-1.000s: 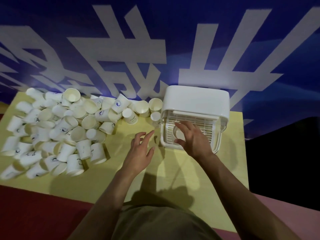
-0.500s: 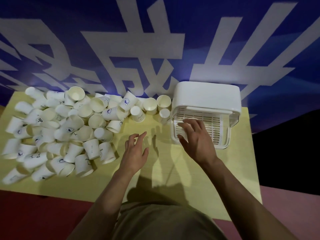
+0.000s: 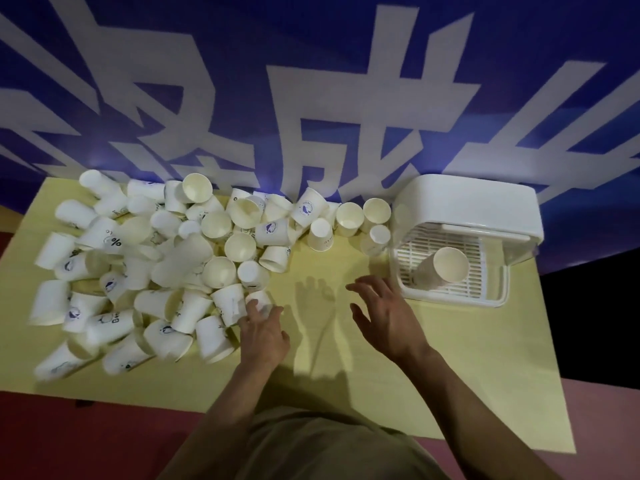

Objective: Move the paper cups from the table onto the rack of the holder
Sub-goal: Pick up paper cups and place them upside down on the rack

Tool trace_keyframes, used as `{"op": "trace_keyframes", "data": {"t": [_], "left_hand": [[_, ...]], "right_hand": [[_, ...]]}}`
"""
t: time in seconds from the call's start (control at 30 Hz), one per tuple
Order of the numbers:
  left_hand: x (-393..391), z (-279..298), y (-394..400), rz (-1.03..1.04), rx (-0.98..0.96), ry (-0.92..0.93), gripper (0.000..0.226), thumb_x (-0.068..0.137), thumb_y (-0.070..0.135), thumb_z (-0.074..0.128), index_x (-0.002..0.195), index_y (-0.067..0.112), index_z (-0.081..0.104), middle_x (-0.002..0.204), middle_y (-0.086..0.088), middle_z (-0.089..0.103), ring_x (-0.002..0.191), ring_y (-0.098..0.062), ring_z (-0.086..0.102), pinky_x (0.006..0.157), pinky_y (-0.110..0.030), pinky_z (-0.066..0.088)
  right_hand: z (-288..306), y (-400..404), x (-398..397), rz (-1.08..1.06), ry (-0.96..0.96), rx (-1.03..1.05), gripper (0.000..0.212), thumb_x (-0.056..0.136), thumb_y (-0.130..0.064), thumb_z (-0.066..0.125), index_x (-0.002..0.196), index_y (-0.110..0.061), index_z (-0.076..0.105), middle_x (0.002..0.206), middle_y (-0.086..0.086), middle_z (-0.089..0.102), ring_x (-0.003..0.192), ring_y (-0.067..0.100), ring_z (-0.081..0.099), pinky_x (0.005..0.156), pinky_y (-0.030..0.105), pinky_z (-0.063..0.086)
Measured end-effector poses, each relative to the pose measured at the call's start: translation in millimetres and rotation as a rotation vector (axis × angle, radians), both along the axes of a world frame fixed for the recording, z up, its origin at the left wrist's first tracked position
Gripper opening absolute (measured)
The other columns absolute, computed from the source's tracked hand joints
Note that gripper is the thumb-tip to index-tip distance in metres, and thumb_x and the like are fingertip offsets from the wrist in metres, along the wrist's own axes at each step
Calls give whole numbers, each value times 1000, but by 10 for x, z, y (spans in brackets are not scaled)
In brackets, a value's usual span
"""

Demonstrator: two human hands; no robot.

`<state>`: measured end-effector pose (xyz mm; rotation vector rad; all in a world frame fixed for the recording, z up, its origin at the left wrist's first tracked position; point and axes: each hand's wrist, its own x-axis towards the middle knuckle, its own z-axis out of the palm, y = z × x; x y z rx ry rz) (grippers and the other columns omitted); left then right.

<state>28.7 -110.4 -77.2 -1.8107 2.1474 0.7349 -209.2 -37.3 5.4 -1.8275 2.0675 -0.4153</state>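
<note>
Between the heap of white paper cups (image 3: pixel 166 265) filling the table's (image 3: pixel 450 358) left half and the holder (image 3: pixel 467 216) at its far right corner lies bare yellow surface, where the left hand (image 3: pixel 265 332) fingers a heap-edge cup (image 3: pixel 259 301), the right hand (image 3: pixel 384 315) hovers spread and empty, and one cup (image 3: pixel 440 268) lies tilted on the rack (image 3: pixel 485 271).

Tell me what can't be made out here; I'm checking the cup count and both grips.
- Pile of cups, head view: left side is motion-blurred and cups overlap, so no count.
- Left hand: fingertips meet a blurred cup; grip unclear.
- Holder: its cover hides the rack's back. One cup on the rack shows.
- Right hand: open, empty.
</note>
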Motion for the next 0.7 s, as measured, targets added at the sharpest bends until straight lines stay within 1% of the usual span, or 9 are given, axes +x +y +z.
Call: {"op": "trace_keyframes", "data": {"t": [0.13,0.2,0.3,0.37,0.43,0.5,0.57,0.63,0.7], "left_hand": [[92,-92,-51,-31,65,24,58,89,25,65,143,36,46,157,-11,0,140,-45,28,110,-42,40],[113,-117,-77,-47,86,77,57,89,21,66,140,36,48,157,-11,-5,143,-44,26,109,-41,43],[124,-128,-112,-68,89,153,49,88,26,72,131,35,51,155,-8,-6,143,-42,26,109,-40,43],[145,-101,-162,-66,86,219,44,86,30,76,123,34,52,155,-6,-1,140,-39,32,107,-40,45],[172,-66,-210,-79,75,271,44,84,35,79,119,30,53,152,-6,12,135,-34,40,104,-40,47],[210,-8,-250,-67,65,321,42,83,37,80,114,26,55,146,-4,26,128,-30,48,100,-40,49],[262,48,-282,-56,60,373,34,84,35,79,108,27,56,138,-1,35,122,-28,52,98,-40,49],[329,89,-310,-66,64,398,28,87,33,74,105,30,54,133,2,39,121,-27,52,99,-40,47],[385,128,-345,-83,62,400,28,89,35,69,111,30,53,136,3,38,121,-27,50,99,-43,47]], "right_hand": [[-68,27,178,-7,18,34,34,95,-19,67,129,-14,65,127,5,63,113,30,57,94,42,53],[-92,52,215,-20,15,78,34,96,-19,66,130,-15,65,129,5,61,116,29,55,94,42,54],[-118,70,246,-54,5,140,36,98,-21,63,134,-17,62,133,3,58,121,27,53,96,40,53],[-129,42,257,-70,17,155,36,99,-23,62,135,-18,61,135,2,57,123,26,52,97,39,53],[-141,-36,260,-76,31,169,37,99,-24,61,136,-18,61,137,4,56,124,28,52,97,41,53],[-159,-170,270,-78,29,166,37,99,-24,62,135,-16,61,138,8,55,123,32,53,96,44,53],[-190,-373,274,-91,33,157,40,98,-24,64,137,-14,60,141,12,52,124,36,54,95,47,53],[-233,-627,273,-104,70,164,47,97,-27,66,141,-13,56,146,15,47,125,37,53,95,48,53],[-284,-891,256,-108,117,178,55,96,-30,68,145,-13,51,149,17,43,126,38,51,96,49,53]]}}
